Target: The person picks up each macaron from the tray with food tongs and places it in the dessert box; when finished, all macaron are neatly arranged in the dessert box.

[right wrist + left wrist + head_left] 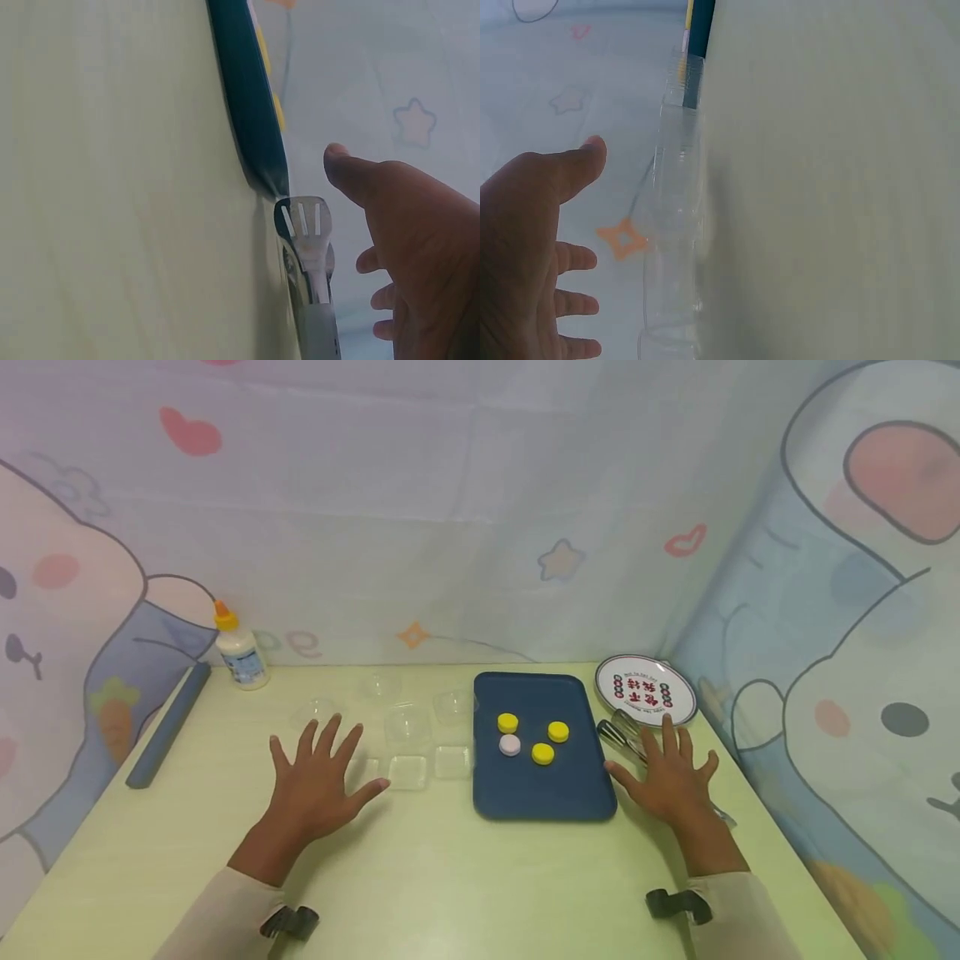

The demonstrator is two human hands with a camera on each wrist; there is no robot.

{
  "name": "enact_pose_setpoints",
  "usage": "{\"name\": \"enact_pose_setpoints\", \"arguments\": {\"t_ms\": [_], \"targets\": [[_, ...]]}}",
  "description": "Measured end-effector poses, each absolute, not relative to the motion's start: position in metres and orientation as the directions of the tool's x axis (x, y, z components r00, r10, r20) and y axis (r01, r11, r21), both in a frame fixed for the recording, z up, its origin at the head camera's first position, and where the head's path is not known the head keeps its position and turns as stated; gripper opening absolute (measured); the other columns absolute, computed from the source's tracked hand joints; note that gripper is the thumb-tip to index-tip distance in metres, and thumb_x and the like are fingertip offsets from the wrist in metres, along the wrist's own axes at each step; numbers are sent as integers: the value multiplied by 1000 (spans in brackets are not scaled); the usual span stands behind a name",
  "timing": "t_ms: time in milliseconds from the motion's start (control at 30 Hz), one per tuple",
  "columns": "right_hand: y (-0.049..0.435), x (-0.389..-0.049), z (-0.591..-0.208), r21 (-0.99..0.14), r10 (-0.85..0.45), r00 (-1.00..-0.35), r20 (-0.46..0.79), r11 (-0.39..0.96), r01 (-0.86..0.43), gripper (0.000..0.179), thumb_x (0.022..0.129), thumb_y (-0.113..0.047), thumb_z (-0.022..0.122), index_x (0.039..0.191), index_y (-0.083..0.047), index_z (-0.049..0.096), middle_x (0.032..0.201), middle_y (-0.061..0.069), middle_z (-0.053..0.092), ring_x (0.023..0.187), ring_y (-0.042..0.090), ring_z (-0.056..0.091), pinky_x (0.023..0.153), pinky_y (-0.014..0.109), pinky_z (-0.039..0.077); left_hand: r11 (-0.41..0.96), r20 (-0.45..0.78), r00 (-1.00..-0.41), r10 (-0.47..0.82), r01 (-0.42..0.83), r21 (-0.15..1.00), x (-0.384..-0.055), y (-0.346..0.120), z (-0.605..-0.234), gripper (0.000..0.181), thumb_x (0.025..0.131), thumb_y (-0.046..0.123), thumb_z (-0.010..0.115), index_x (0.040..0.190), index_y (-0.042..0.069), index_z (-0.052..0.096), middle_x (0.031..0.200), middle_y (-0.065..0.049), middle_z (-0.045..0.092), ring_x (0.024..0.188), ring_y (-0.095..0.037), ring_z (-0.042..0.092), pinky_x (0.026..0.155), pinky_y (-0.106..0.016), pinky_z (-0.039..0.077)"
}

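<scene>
My left hand is held over the table with its fingers spread and nothing in its grasp. Just beyond it and to its right are several transparent plastic containers, some square and shallow, others with a raised shape. My right hand also has its fingers spread, holding nothing, beside the dark blue tray. On that tray lie three yellow macaron-like rounds and a pale lilac one. Metal utensils lie partly hidden beneath the right hand; the right wrist view shows a slotted metal head with a grey handle.
An oval plate with red lettering stands at the back right, near a whisk. A white glue bottle with an orange tip stands at the back left. Along the left table edge lies a grey-blue roll. Printed cloth surrounds the table.
</scene>
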State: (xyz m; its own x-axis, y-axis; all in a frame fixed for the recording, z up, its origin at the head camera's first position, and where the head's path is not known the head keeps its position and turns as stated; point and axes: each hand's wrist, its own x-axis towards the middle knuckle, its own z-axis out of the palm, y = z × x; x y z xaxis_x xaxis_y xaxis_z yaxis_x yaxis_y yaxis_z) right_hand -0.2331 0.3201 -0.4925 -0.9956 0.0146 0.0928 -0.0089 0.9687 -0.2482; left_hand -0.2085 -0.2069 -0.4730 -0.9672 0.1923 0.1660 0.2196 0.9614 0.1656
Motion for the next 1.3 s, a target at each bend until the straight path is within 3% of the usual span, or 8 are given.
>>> {"name": "enact_pose_setpoints", "arguments": {"t_ms": [467,933,1300], "targets": [[323,-245,-493,-257,9,-992,125,966,-24,97,103,-67,61,169,-2,32,177,33,18,162,57,16,111,94,14,899,200,-917,345,384,211,-238,-169,-480,82,99,64,67,164,17,50,169,-11,51,159,-47,38,122,-90,11],[327,-246,-499,-299,36,-981,190,954,-22,70,105,-40,68,158,2,46,161,32,47,147,55,45,106,83,31,855,159,-898,410,440,274,-256,-131,-485,77,99,58,73,162,18,54,166,-9,55,160,-46,38,122,-91,11],[338,-245,-503,-288,61,-994,85,957,34,63,104,-30,69,151,8,52,144,37,60,133,57,56,94,79,45,851,150,-899,411,438,290,-260,-132,-491,76,99,59,73,161,18,55,165,-8,57,160,-46,38,123,-91,11]]}}
